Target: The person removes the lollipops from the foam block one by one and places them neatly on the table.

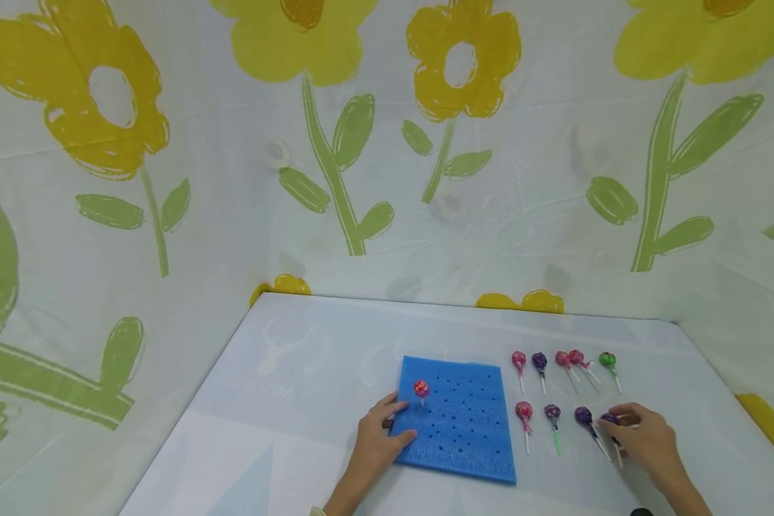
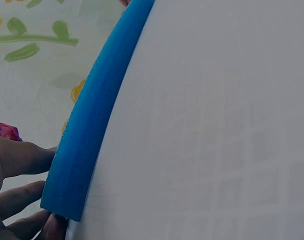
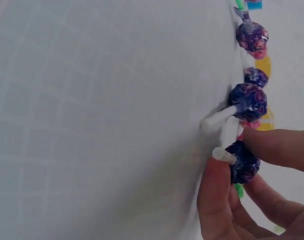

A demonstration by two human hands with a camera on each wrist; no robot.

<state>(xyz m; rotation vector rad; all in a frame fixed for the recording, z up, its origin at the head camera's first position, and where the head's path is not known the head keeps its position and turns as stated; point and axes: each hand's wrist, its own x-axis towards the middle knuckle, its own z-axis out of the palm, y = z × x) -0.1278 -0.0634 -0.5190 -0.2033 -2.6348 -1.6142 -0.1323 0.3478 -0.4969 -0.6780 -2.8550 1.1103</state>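
My left hand grips the left edge of a blue foam board dotted with small holes. In the left wrist view its fingers lie against the board's side and corner. One red-wrapped lollipop stands upright in the board near its upper left. At the right, my right hand pinches a dark purple lollipop by its wrapped head, the white stick pointing toward the camera in the right wrist view. Just left of it lies another purple lollipop with a white stick.
Other lollipops lie in two rows right of the board: a pink one, a purple one with a green stick and a green one among them. A flowered cloth surrounds the white table. A dark round object shows at the bottom edge.
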